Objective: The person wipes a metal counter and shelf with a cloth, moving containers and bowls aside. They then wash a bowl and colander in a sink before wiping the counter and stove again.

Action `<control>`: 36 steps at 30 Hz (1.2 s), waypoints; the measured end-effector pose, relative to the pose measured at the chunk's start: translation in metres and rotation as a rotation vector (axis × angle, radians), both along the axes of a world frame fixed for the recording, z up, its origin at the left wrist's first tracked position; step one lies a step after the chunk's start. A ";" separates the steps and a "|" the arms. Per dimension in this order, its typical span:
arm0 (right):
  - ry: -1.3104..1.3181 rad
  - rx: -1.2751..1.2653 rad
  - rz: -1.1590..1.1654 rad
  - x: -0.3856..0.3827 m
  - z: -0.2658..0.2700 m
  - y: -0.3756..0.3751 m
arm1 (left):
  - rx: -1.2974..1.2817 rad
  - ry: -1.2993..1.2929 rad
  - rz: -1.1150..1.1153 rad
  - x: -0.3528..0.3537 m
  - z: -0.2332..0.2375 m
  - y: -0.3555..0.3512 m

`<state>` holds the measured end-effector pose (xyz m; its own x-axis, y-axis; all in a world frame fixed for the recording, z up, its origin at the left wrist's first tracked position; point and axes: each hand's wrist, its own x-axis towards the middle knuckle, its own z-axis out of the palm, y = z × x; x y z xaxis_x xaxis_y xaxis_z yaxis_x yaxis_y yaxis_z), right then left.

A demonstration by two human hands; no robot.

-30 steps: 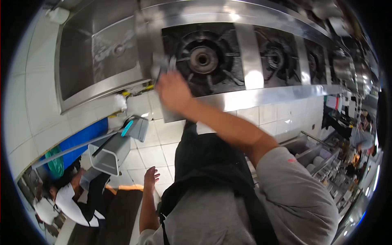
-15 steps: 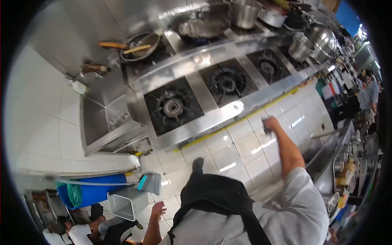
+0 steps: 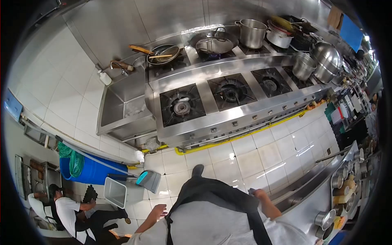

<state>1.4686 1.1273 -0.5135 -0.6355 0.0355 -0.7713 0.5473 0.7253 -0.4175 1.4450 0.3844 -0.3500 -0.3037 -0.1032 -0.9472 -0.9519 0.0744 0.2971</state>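
My left hand [image 3: 158, 212] hangs low at my left side, beside my apron. Its fingers are loosely bent and nothing shows in them. At the other side, my right hand [image 3: 258, 194] is close to my apron [image 3: 208, 190], closed around a small grey-blue thing [image 3: 251, 191]. That thing may be a cloth, but it is too small to tell. In front of me stands a steel stove [image 3: 196, 131] with black burners; neither hand touches it.
A steel sink [image 3: 122, 109] adjoins the stove. Pots [image 3: 252, 34] and pans [image 3: 164, 55] stand behind. At left are a blue barrel [image 3: 96, 165], a grey bin [image 3: 116, 192], a dustpan [image 3: 150, 182] and a seated person [image 3: 67, 208]. A counter [image 3: 326, 192] with containers runs along my right.
My right hand has drawn back from out over the floor to near my apron, still holding the small thing. My view has tilted up. The left hand stays low.
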 end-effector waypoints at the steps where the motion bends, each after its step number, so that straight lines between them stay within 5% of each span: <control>1: 0.001 -0.057 -0.159 -0.009 0.022 -0.027 | -0.039 0.024 -0.047 -0.004 -0.001 -0.004; 6: 0.170 0.130 0.056 -0.025 0.031 -0.073 | -0.147 0.391 -0.487 -0.066 0.042 -0.019; 9: 0.206 0.100 -0.038 -0.041 0.015 -0.082 | 0.024 0.436 -0.188 -0.124 0.064 -0.003; 10: 0.166 0.076 -0.078 -0.047 0.010 -0.083 | 0.156 0.377 0.050 -0.155 0.110 0.024; 14: 0.297 0.042 -0.098 -0.070 0.023 -0.084 | 0.661 0.758 -0.066 -0.260 0.284 0.093; 16: 0.248 -0.075 -0.361 -0.073 0.041 -0.083 | 0.949 0.979 -0.164 -0.286 0.368 0.120; 21: 0.179 0.061 -0.386 -0.070 0.084 -0.091 | 1.744 1.333 -0.797 -0.332 0.501 0.139; 22: 0.170 0.131 -0.223 -0.068 0.088 -0.093 | 1.864 1.334 -0.862 -0.337 0.518 0.141; 24: 0.142 0.267 0.103 -0.062 0.092 -0.094 | 1.985 1.333 -0.906 -0.343 0.534 0.142; 25: -0.039 0.143 -0.354 -0.060 0.098 -0.102 | 2.024 1.323 -0.914 -0.347 0.540 0.141; 28: -0.103 0.171 -0.375 -0.063 0.151 -0.136 | 2.109 1.274 -0.930 -0.366 0.548 0.138; 32: -0.070 0.153 -0.788 -0.035 0.133 -0.165 | 2.181 1.199 -0.940 -0.396 0.551 0.135; 33: -0.003 0.146 -0.622 -0.026 0.142 -0.171 | 2.194 1.181 -0.936 -0.403 0.548 0.136; 36: 0.007 0.299 -0.639 -0.007 0.141 -0.195 | 2.250 1.115 -0.937 -0.420 0.548 0.139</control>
<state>1.4619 0.9323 -0.3726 -0.4243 0.6134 -0.6661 0.9025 0.3468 -0.2555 1.0252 0.5233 0.1977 0.1333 0.5196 0.8439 -0.4690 -0.7171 0.5156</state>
